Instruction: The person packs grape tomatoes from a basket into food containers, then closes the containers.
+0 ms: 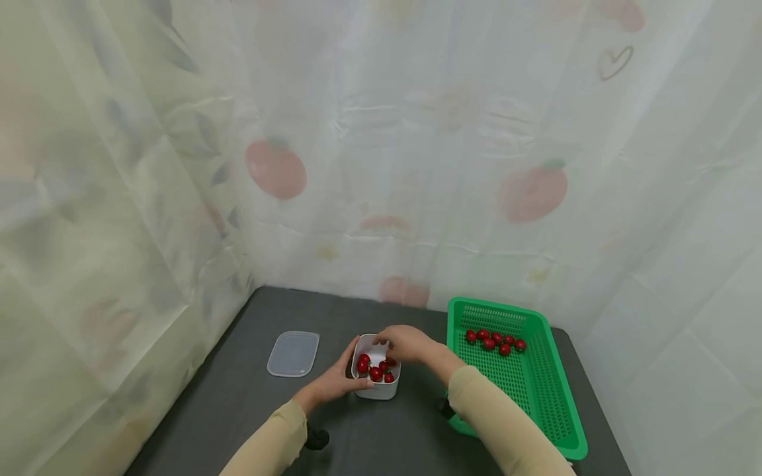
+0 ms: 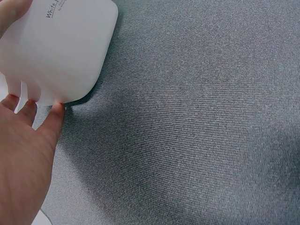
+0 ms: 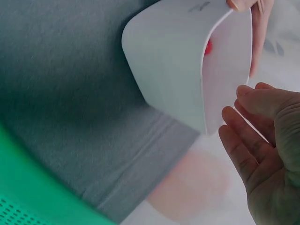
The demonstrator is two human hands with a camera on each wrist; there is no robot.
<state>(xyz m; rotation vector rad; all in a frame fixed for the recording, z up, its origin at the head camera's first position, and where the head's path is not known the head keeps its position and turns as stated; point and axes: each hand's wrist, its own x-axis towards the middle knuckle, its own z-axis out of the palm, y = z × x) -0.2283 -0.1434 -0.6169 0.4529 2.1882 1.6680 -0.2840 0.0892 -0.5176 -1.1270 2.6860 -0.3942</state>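
At the bottom of the head view, pale sleeves [image 1: 268, 436] lead up to both hands at lower centre. The left hand [image 1: 335, 382] grips the white container [image 1: 376, 392], thumb along its near wall and fingers along its left side. The right hand [image 1: 407, 342] reaches over the far right rim, fingers loosely bent; red tomatoes [image 1: 376, 374] lie inside, below its fingertips.

The right wrist view shows a gap between that thumb and the fingers, with nothing visible in it; whether they touch the rim I cannot tell. Only the left wrist view makes the printed lettering [image 2: 54, 8] readable.

Dark table [image 1: 238, 390] separates the container from the clear lid [image 1: 294, 354] on the left and the green basket [image 1: 518, 380] at lower right, where more tomatoes [image 1: 489, 344] sit towards the far end. The table's far edge meets a printed curtain [image 1: 381, 132].
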